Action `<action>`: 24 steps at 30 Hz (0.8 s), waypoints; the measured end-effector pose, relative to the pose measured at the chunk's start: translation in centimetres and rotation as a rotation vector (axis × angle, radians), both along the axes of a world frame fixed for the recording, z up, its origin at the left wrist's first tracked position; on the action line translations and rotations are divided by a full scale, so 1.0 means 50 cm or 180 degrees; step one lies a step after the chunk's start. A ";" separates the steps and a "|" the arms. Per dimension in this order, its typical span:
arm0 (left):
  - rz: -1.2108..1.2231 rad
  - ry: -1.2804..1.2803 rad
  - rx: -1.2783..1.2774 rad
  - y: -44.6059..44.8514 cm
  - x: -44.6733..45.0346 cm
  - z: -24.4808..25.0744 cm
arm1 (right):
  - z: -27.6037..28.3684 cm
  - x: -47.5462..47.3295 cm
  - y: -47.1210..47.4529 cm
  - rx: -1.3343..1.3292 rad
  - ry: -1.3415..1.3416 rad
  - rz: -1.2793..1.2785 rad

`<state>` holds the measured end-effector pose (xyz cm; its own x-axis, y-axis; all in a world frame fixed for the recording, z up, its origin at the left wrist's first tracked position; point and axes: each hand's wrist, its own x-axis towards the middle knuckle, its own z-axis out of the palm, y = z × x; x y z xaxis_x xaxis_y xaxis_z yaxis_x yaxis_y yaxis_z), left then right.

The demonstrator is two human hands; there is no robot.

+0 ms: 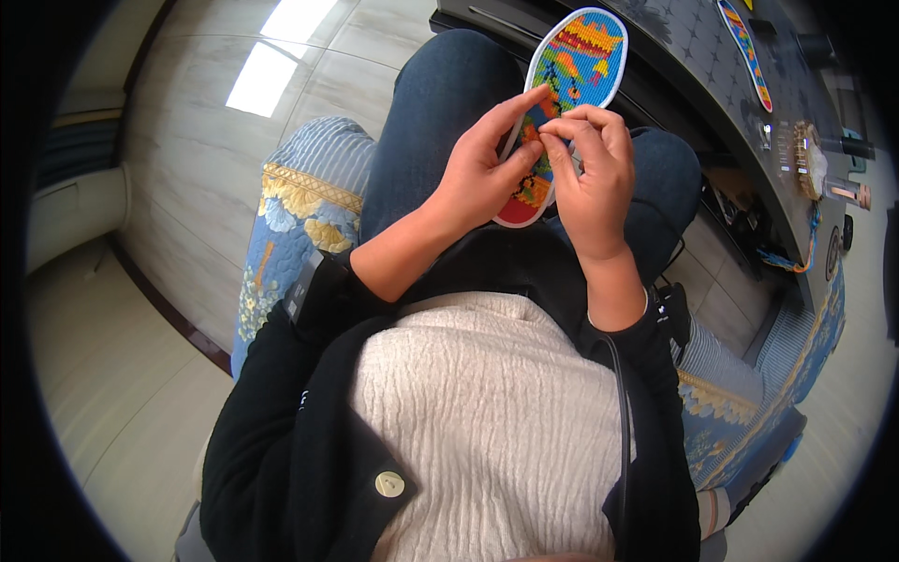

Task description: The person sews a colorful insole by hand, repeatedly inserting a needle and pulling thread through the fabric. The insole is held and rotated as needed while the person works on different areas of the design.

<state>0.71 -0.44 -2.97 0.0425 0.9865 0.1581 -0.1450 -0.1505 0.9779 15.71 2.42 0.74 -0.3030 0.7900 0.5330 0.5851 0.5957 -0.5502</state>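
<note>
A cross-stitched insole (586, 53) with a white bound edge lies over my lap, its broad end pointing away from me. Blue, orange, yellow, green and red stitches make up its pattern, and its heel end is red. My left hand (484, 165) holds the insole from the left, the index finger stretched along its surface and the thumb near its middle. Beside that thumb, the thumb and fingertips of my right hand (593, 168) are pinched together at the insole's middle. Whatever is between those right fingertips is too small to make out. Both hands cover part of the stitching.
A dark patterned table (685, 53) stands ahead and to the right. On it lie a second colourful insole (748, 60), a woven basket (804, 158) and several small items. Coloured threads (790, 261) hang at its edge. A quilted floral cover (302, 218) is under my legs.
</note>
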 end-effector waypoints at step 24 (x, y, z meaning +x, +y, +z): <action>0.0808 -0.0964 -0.0991 -0.008 -0.017 0.024 | 0.007 -0.008 -0.002 -0.0874 0.0817 -0.0016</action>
<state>-0.16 -0.87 -1.78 -0.2073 0.9621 -0.1773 -0.4258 0.0745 0.9017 15.33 2.32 1.08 -0.1827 0.9152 0.3591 0.4100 0.4029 -0.8183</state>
